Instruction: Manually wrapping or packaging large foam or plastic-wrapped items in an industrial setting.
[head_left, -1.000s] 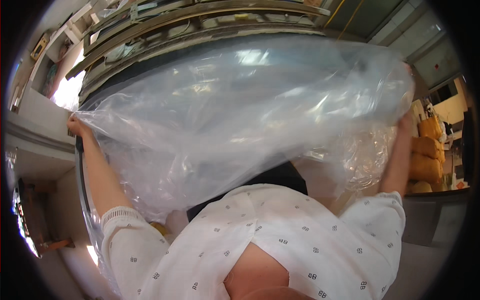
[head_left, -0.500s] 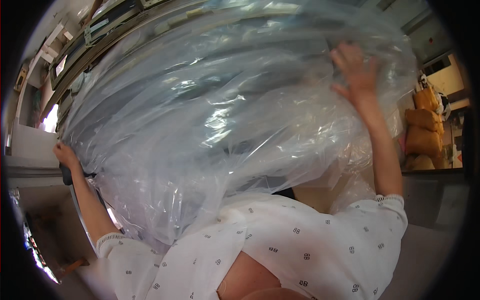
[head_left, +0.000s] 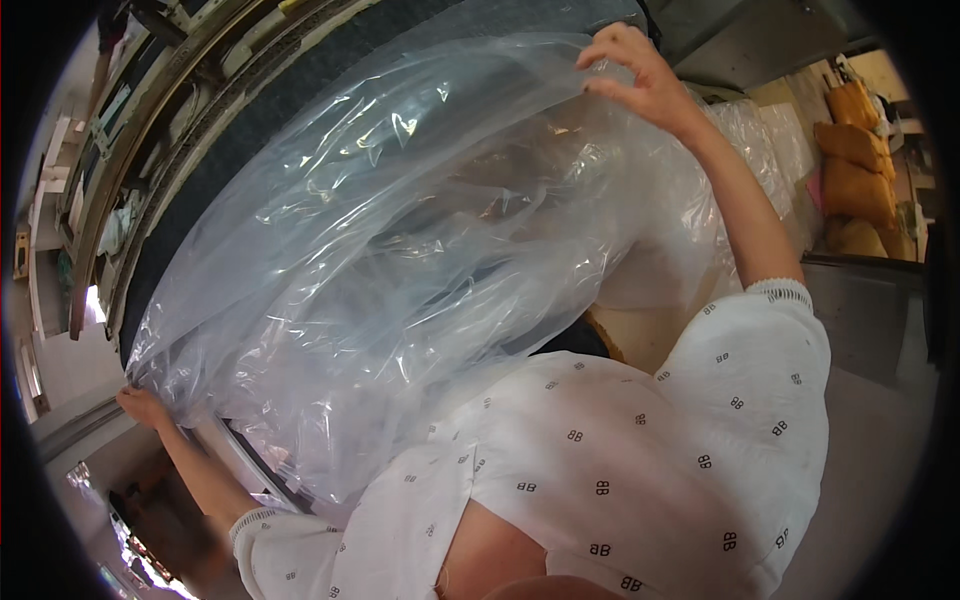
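A large sheet of clear plastic film (head_left: 390,220) billows in loose, shiny folds across the dark work surface (head_left: 235,160) in front of me. At the far left, my left hand (head_left: 143,405) is closed around the film's gathered left end. My right hand (head_left: 637,75) is raised at the film's far right edge. Its fingers are bent and its thumb stands apart from them, with no film visibly pinched between. The near part of the film hangs down against my white patterned shirt (head_left: 600,440).
Long metal rails (head_left: 150,130) of a machine run along the far left side. More crumpled clear plastic (head_left: 745,150) lies beyond my right forearm. Orange-brown bundles (head_left: 855,165) are stacked at the right. A grey panel (head_left: 870,300) stands below them.
The film has sunk and drawn nearer, baring the dark surface behind it. My right hand has moved up and left, its spread fingers now bent. My left hand is lower in view, still gripping.
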